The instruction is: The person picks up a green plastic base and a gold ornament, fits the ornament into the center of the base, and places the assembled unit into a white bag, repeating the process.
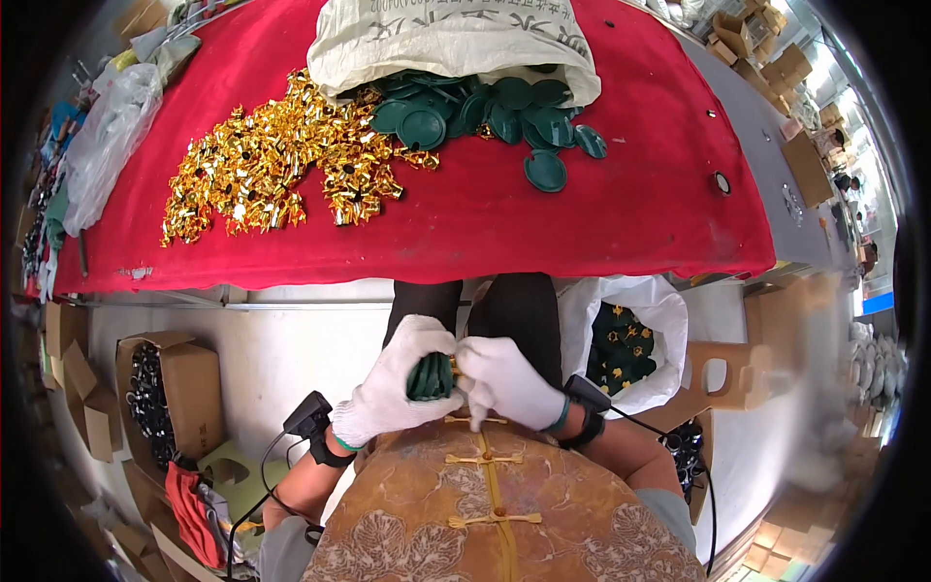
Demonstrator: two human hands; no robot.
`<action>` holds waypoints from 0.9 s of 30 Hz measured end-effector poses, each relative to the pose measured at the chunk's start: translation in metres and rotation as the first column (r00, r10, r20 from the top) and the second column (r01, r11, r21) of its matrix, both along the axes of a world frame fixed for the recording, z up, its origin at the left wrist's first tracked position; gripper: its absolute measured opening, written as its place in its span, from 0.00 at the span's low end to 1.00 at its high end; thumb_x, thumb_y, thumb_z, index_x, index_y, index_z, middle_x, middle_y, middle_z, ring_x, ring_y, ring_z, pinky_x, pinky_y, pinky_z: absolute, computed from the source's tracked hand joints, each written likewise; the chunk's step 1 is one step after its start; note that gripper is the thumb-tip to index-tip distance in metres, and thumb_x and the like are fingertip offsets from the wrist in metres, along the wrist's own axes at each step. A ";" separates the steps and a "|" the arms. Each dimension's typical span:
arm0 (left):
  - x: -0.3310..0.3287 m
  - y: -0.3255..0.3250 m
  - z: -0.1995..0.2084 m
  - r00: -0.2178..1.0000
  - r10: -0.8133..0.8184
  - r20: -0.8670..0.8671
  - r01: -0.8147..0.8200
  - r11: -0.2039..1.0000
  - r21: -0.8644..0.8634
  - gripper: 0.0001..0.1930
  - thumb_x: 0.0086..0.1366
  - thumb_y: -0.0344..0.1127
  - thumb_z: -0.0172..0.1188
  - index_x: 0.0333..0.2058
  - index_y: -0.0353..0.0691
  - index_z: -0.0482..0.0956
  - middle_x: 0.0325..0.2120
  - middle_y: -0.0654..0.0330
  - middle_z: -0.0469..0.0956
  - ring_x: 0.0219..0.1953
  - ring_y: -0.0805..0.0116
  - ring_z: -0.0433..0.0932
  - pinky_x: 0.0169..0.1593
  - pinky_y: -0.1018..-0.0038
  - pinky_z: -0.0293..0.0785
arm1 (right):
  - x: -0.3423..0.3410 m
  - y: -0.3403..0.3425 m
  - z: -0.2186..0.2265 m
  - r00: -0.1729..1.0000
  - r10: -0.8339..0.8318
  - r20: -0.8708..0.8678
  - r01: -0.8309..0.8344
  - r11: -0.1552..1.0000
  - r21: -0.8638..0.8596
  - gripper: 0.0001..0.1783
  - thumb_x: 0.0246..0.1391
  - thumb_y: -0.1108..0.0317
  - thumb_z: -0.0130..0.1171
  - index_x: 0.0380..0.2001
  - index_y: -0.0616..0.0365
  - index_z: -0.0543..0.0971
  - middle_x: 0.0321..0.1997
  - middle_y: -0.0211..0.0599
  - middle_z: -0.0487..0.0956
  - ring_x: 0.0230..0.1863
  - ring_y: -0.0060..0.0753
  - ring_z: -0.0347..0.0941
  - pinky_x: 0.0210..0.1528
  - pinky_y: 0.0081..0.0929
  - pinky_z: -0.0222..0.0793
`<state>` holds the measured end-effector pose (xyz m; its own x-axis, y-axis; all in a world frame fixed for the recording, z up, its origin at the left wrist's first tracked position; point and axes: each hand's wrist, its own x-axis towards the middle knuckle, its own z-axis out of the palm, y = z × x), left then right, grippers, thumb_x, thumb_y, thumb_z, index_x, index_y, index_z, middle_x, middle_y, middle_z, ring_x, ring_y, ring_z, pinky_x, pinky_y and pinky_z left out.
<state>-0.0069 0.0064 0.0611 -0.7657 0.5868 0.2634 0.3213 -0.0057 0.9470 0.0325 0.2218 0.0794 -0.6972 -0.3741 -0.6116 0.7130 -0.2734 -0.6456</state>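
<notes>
My left hand (396, 380), in a white knit glove, is wrapped round a stack of dark green plastic discs (430, 377) above my lap. Close against the stack is my gloved right hand (506, 380), its fingers pressed together. A bit of gold shows between the two hands, but what the right fingers hold is hidden. On the red-covered table ahead lies a wide heap of shiny gold pieces (247, 170). Beside it, loose green discs (545, 171) spill from the mouth of a white woven sack (451, 39).
Right of my legs stands a white bag (669, 335) holding green discs with gold pieces on them. Cardboard boxes (189, 388) flank me on the floor. The table (582, 233) ends just before my knees. Cables (254, 514) run from devices strapped to both wrists.
</notes>
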 end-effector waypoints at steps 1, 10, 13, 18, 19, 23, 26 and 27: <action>-0.002 0.002 0.002 0.993 -0.009 -0.121 0.000 0.997 -0.074 0.35 0.49 0.29 0.80 0.56 0.40 0.73 0.50 0.51 0.72 0.54 0.55 0.75 0.59 0.63 0.72 | -0.006 0.010 -0.010 0.998 0.047 0.044 -0.042 0.994 -0.101 0.14 0.59 0.64 0.64 0.40 0.65 0.80 0.34 0.44 0.79 0.22 0.40 0.79 0.27 0.29 0.83; 0.016 -0.001 -0.002 0.259 -0.346 0.902 -0.341 0.841 0.421 0.36 0.49 0.18 0.67 0.59 0.41 0.69 0.47 0.56 0.76 0.47 0.64 0.79 0.53 0.65 0.82 | 0.004 -0.012 -0.041 0.214 0.749 -0.627 0.400 0.518 0.756 0.15 0.61 0.57 0.63 0.43 0.52 0.72 0.34 0.43 0.74 0.28 0.51 0.78 0.28 0.46 0.74; 0.022 -0.004 0.005 0.439 -0.176 0.881 -0.208 0.934 0.291 0.33 0.58 0.23 0.74 0.62 0.37 0.70 0.55 0.53 0.74 0.55 0.61 0.75 0.60 0.65 0.75 | 0.016 -0.018 -0.055 0.378 0.603 -0.702 0.418 0.566 0.711 0.13 0.63 0.60 0.63 0.42 0.56 0.74 0.33 0.46 0.78 0.25 0.49 0.79 0.27 0.47 0.73; -0.004 0.023 0.071 0.950 -0.274 -0.150 0.115 0.751 -0.650 0.16 0.58 0.27 0.76 0.44 0.35 0.82 0.43 0.53 0.79 0.49 0.58 0.79 0.57 0.64 0.77 | -0.006 0.011 -0.053 0.990 0.111 0.083 -0.101 0.988 -0.121 0.14 0.74 0.60 0.48 0.43 0.62 0.74 0.25 0.41 0.78 0.14 0.36 0.77 0.15 0.37 0.71; -0.001 0.021 0.063 0.922 -0.246 -0.298 0.051 0.842 -0.537 0.21 0.58 0.28 0.76 0.49 0.35 0.80 0.46 0.52 0.79 0.50 0.58 0.79 0.57 0.64 0.77 | -0.005 0.012 -0.056 0.991 0.108 0.076 -0.099 0.988 -0.118 0.14 0.74 0.60 0.48 0.43 0.62 0.74 0.25 0.41 0.78 0.14 0.36 0.77 0.15 0.37 0.71; 0.011 -0.001 -0.012 0.843 0.082 0.531 -0.075 0.997 -0.036 0.29 0.66 0.25 0.66 0.65 0.40 0.69 0.54 0.57 0.76 0.54 0.60 0.77 0.59 0.66 0.77 | 0.000 -0.004 -0.044 0.704 0.440 -0.558 0.063 0.744 0.666 0.18 0.60 0.62 0.63 0.46 0.62 0.73 0.32 0.46 0.77 0.32 0.49 0.81 0.32 0.41 0.75; 0.009 -0.014 -0.010 0.421 -0.217 0.881 -0.074 0.960 0.272 0.32 0.68 0.24 0.63 0.68 0.44 0.64 0.56 0.57 0.74 0.55 0.67 0.76 0.58 0.72 0.76 | 0.005 -0.007 -0.052 0.246 0.792 -0.558 0.384 0.449 0.807 0.22 0.58 0.60 0.66 0.48 0.62 0.71 0.34 0.45 0.76 0.31 0.50 0.81 0.32 0.43 0.76; 0.010 -0.017 -0.018 0.423 -0.216 0.880 -0.075 0.959 0.272 0.32 0.68 0.24 0.63 0.68 0.44 0.64 0.56 0.57 0.74 0.55 0.67 0.76 0.58 0.72 0.76 | 0.005 -0.008 -0.054 0.218 0.796 -0.565 0.406 0.452 0.794 0.23 0.60 0.57 0.66 0.47 0.62 0.71 0.35 0.46 0.76 0.29 0.51 0.81 0.32 0.43 0.77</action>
<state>0.0034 -0.0103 0.0430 -0.6062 0.6807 -0.4113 -0.7185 -0.2469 0.6502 0.0380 0.2134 0.0250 -0.8464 -0.4784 0.2341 -0.5289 0.7035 -0.4747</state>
